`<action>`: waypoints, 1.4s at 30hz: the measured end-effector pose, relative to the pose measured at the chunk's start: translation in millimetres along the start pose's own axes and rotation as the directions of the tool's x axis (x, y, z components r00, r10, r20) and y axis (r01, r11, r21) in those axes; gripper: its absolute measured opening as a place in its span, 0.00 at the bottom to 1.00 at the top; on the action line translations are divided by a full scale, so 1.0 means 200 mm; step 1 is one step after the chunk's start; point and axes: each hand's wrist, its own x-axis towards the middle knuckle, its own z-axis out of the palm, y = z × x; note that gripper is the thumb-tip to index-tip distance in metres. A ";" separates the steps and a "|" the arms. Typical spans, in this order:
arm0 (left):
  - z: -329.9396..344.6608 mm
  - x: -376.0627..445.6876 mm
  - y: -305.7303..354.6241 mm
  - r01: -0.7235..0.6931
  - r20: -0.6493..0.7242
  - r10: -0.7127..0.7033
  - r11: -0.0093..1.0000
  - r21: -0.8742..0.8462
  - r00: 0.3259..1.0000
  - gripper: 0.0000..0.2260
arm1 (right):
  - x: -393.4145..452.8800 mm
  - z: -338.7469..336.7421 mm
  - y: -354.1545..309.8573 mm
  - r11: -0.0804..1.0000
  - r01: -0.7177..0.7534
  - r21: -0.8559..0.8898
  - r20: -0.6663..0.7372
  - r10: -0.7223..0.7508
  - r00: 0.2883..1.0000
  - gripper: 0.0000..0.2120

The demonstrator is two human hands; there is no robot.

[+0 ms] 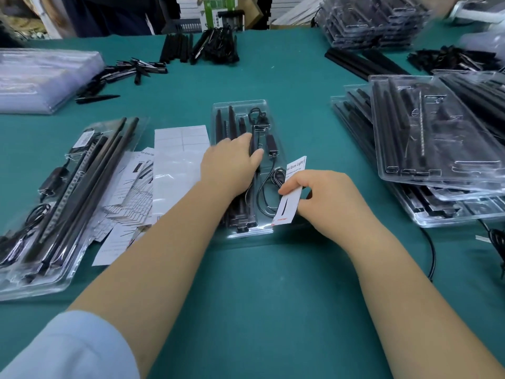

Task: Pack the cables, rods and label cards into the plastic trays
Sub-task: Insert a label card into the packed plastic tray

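Item 1: clear plastic tray [266, 231], at the centre of our green table [273, 310], long axis running 12 to 6 o'clock. Contents: black rods [232, 124] in the channels on its 9 o'clock side; a black cable [269, 184] with an inline box, looped on its 3 o'clock side.

Item 2: our left hand [228, 166], lying flat on the rods, fingers straight and together, tips pointing to 1 o'clock, thumb resting beside the cable.

Item 3: our right hand [325, 199], pinching a white label card [291, 198] between thumb and curled fingers. The card overlaps the tray's 3 o'clock edge and stands tilted, its printed heading towards 12 o'clock.

Item 4: loose label cards and paper sheets [136, 192], fanned out at 9 o'clock, just beside the tray.

Item 5: filled trays [62, 203], stacked at 8 o'clock, beyond the papers.

Item 6: stack of trays [434, 138] holding rods, at 3 o'clock, well apart from ours.

Item 7: loose black spikes [128, 71] at 11 o'clock; bundled black parts [216, 47] at 12 o'clock, far edge.

Item 8: another tray stack [371, 20] at 1 o'clock; contents too blurred for us to list.
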 end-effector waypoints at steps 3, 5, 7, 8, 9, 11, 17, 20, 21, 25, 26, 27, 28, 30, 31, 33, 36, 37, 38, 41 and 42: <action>-0.06 -0.09 0.07 -0.157 -0.095 0.173 0.975 0.158 0.980 0.13 | 0.01 -0.01 0.00 1.000 -0.009 0.008 0.011 0.009 1.000 0.17; -0.09 -0.16 0.09 -0.186 -0.036 0.191 0.975 0.121 0.981 0.13 | 0.01 -0.01 -0.01 1.000 -0.016 -0.011 0.014 0.016 1.000 0.17; -0.10 -0.26 0.08 -0.179 -0.024 0.181 0.982 0.060 0.983 0.14 | 0.01 -0.01 -0.01 1.000 -0.018 -0.021 0.014 0.018 1.000 0.17; -0.11 -0.32 0.07 -0.200 -0.008 0.200 0.979 0.029 0.980 0.15 | 0.01 -0.01 -0.01 1.000 -0.013 -0.020 0.013 0.014 1.000 0.17; -0.11 -0.37 0.06 -0.227 0.036 0.227 0.974 -0.018 0.973 0.18 | 0.01 -0.01 0.00 1.000 -0.006 -0.016 0.013 0.006 1.000 0.16; -0.13 -0.46 0.04 -0.245 0.212 0.262 0.964 -0.106 0.941 0.27 | 0.01 -0.01 0.00 1.000 0.011 -0.006 0.013 -0.011 1.000 0.16; -0.14 -0.49 0.01 -0.236 0.359 0.239 0.970 -0.053 0.902 0.45 | 0.02 -0.02 0.03 0.992 0.000 0.126 0.007 -0.001 1.000 0.18; -0.12 -0.50 0.02 -0.240 0.294 0.237 0.970 -0.026 0.926 0.45 | 0.03 -0.02 0.04 0.962 -0.030 0.273 -0.017 0.036 0.999 0.16; -0.11 -0.51 0.02 -0.237 0.281 0.236 0.971 -0.033 0.930 0.45 | 0.03 -0.01 0.05 0.958 -0.028 0.284 -0.045 0.042 0.998 0.15; -0.10 -0.50 0.00 -0.235 0.251 0.247 0.969 -0.075 0.936 0.48 | 0.04 0.03 0.04 0.964 -0.036 0.263 -0.105 0.065 0.992 0.11; -0.11 -0.50 0.00 -0.239 0.235 0.251 0.968 -0.077 0.939 0.48 | 0.05 0.04 0.04 0.960 -0.046 0.276 -0.098 0.076 0.992 0.12; -0.11 -0.49 0.00 -0.244 0.218 0.254 0.967 -0.070 0.942 0.48 | 0.05 0.05 0.04 0.956 -0.056 0.289 -0.092 0.086 0.992 0.12; -0.11 -0.49 0.01 -0.250 0.201 0.256 0.967 -0.055 0.945 0.47 | 0.05 0.06 0.04 0.954 -0.064 0.294 -0.088 0.094 0.992 0.13; -0.11 -0.49 0.02 -0.259 0.167 0.258 0.966 -0.018 0.952 0.47 | 0.06 0.07 0.05 0.955 -0.080 0.287 -0.098 0.112 0.989 0.14; -0.11 -0.49 0.03 -0.256 0.152 0.255 0.967 -0.008 0.955 0.47 | 0.06 0.08 0.05 0.956 -0.091 0.280 -0.112 0.127 0.986 0.14; -0.11 -0.50 0.05 -0.240 0.141 0.238 0.971 -0.005 0.961 0.47 | 0.07 0.08 0.07 0.956 -0.114 0.269 -0.143 0.157 0.977 0.14; -0.09 -0.52 0.05 -0.209 0.167 0.221 0.974 -0.086 0.961 0.47 | 0.09 0.08 0.08 0.945 -0.117 0.306 -0.186 0.180 0.966 0.10; -0.09 -0.52 0.04 -0.196 0.175 0.219 0.971 -0.136 0.960 0.47 | 0.10 0.07 0.08 0.931 -0.119 0.346 -0.200 0.197 0.960 0.08; -0.09 -0.52 0.03 -0.192 0.178 0.222 0.966 -0.174 0.959 0.47 | 0.10 0.07 0.08 0.906 -0.123 0.405 -0.206 0.222 0.953 0.07; -0.09 -0.52 0.02 -0.213 0.177 0.243 0.962 -0.174 0.954 0.44 | 0.09 0.06 0.06 0.830 -0.116 0.546 -0.211 0.270 0.939 0.07; -0.09 -0.51 0.02 -0.217 0.176 0.245 0.962 -0.166 0.953 0.44 | 0.09 0.06 0.05 0.827 -0.113 0.551 -0.218 0.273 0.937 0.06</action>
